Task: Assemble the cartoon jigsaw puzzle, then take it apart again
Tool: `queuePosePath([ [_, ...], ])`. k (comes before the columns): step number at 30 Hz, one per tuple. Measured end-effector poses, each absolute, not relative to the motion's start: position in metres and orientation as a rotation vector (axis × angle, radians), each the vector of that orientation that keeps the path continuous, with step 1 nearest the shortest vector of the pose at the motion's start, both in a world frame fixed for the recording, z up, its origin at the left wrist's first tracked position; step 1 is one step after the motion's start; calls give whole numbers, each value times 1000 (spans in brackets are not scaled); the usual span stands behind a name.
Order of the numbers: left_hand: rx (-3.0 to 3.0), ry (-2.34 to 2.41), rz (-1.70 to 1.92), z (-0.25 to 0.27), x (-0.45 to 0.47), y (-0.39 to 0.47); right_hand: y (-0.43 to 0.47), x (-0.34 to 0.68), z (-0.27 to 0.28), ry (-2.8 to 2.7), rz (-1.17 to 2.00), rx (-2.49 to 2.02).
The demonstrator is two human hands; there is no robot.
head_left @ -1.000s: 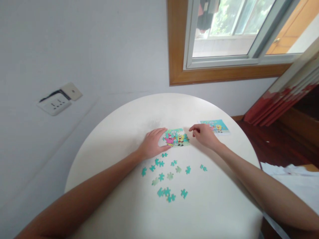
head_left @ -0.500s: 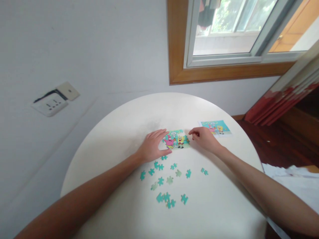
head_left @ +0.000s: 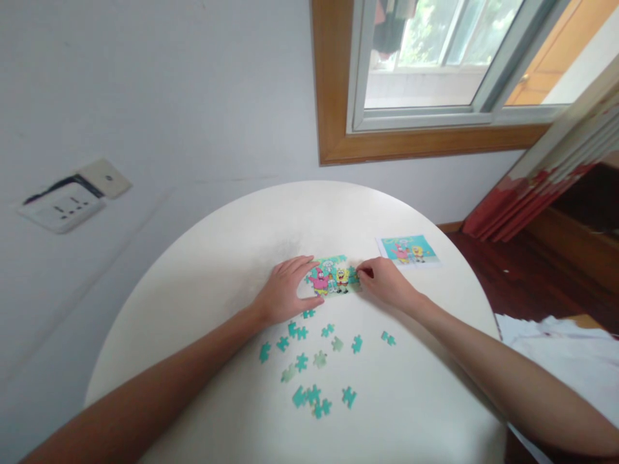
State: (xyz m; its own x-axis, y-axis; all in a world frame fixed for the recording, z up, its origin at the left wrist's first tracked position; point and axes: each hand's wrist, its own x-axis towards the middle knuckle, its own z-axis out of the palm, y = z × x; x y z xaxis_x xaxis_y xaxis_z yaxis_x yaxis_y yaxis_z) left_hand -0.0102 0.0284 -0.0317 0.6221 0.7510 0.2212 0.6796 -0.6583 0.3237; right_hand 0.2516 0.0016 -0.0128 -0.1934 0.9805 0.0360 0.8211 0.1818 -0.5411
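A partly assembled jigsaw puzzle [head_left: 331,278] lies on the white round table, showing a pink starfish, a yellow sponge figure and teal parts. My left hand [head_left: 285,290] rests at its left side, thumb along the lower edge and fingers along the upper edge, spread apart. At the puzzle's right edge, my right hand [head_left: 384,281] has thumb and index finger pinched together, touching the edge. Whatever lies between those fingertips is too small to make out. Several loose teal and pale green puzzle pieces [head_left: 302,362] are scattered nearer me, below the puzzle.
A printed reference picture [head_left: 409,250] of the same characters lies behind my right hand. The table [head_left: 203,258] meets a white wall with a socket [head_left: 65,205] and a window [head_left: 420,64]. White papers [head_left: 546,361] sit beyond the table's right edge, near a red-and-cream curtain [head_left: 512,193].
My right hand has moved in from beside the puzzle to touch its right edge. My left hand stays at the puzzle's left side. The whole view has shifted slightly.
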Motion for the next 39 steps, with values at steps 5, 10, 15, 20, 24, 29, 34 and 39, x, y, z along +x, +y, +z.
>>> queuePosePath([
  [5, 2642, 1167, 506, -31, -10, 28, 0, 251, -9, -2094, 602, -1701],
  [10, 2641, 1168, 494, -30, -10, 27, 1, 252, -9, -2085, 657, -1686],
  [15, 2641, 1157, 486, -29, -10, 27, 2, 254, -11, -2079, 672, -1658],
  [20, 2642, 1151, 489, -28, -10, 27, 2, 255, -8, -2071, 706, -1632],
  [24, 2637, 1143, 497, -29, -11, 27, 2, 257, -5, -2062, 719, -1631],
  [29, 2628, 1156, 499, -30, -11, 26, 4, 259, -5, -2045, 727, -1626],
  [34, 2628, 1156, 494, -30, -11, 26, 5, 261, -6, -2052, 731, -1617],
  [39, 2605, 1146, 516, -28, -10, 25, 5, 263, -6, -2061, 682, -1615],
])
